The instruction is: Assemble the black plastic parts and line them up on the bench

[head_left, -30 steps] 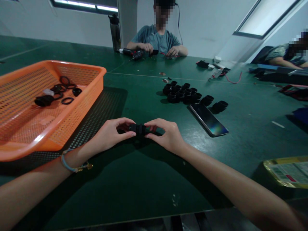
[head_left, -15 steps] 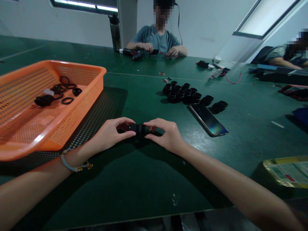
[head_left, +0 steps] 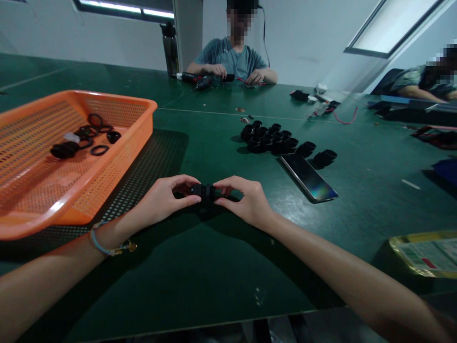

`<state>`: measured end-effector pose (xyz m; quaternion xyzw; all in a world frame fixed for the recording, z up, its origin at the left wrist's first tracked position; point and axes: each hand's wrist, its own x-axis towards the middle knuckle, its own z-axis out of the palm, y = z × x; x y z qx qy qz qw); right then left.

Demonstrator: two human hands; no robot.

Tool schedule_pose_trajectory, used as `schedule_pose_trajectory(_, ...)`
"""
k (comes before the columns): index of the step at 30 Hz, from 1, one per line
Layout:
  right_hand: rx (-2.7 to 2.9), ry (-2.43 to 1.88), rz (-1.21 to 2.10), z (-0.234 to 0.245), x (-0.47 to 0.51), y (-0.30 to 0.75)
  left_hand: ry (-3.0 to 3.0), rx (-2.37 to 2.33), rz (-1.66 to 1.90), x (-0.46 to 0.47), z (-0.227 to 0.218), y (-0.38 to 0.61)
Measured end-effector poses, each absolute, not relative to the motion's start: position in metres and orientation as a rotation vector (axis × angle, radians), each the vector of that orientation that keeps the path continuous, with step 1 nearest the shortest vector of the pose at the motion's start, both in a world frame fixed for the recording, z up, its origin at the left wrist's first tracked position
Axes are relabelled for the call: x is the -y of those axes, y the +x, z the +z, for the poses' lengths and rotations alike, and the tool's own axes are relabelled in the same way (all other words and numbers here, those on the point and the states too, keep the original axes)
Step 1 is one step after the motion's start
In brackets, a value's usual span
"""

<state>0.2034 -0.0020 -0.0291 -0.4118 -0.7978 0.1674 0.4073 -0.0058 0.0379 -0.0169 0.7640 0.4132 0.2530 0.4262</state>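
A black, ribbed plastic fitting [head_left: 206, 191] lies sideways between my two hands, low over the table. My left hand [head_left: 167, 194] is closed on its left end, thumb in front and fingers behind. On the right end, the thumb and fingertips of my right hand [head_left: 246, 197] pinch it the same way. Details of the fitting are dark and partly covered by my fingers. Several similar black fittings [head_left: 267, 138] stand in a cluster beyond my right hand.
An orange basket [head_left: 117, 178] at the left holds black rings [head_left: 99, 150] and a ribbed black piece [head_left: 64, 150]. A phone [head_left: 309, 177] lies to the right, a yellow-edged packet [head_left: 424, 255] nearer. A co-worker [head_left: 233, 59] sits across, near a power drill [head_left: 202, 82] and bottle [head_left: 170, 50].
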Motion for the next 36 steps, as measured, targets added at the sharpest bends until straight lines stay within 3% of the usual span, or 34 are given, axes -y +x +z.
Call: schedule_pose_trajectory(36,1.995,-1.019,0.401,-0.0325,0.0009,0.2032,1.918,-1.056,0.641,-0.0383,-0.0181,-0.006)
